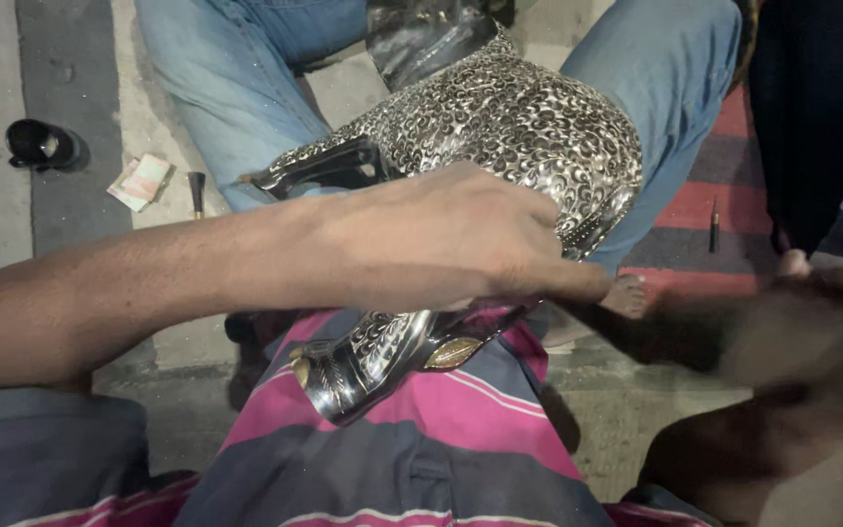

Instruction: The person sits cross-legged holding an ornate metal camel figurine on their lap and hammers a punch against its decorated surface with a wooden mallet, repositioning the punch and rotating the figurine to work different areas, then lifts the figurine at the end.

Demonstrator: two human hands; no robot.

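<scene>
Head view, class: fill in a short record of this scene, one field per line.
Setting: floor, seated person in jeans opposite
Main object: embossed silver metal figure lying across laps
Left hand: resting on the figure
Right hand: blurred, apart from the figure; grip unclear
Lap cloth: pink and grey striped
Nearby: black cup, folded paper

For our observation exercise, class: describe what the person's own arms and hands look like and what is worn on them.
The left hand and its forearm are bare, with no glove, ring or watch in view; no sleeve reaches the forearm. The right hand is a motion-blurred shape at the picture's right edge, apparently bare too, though the blur hides any detail.
</scene>
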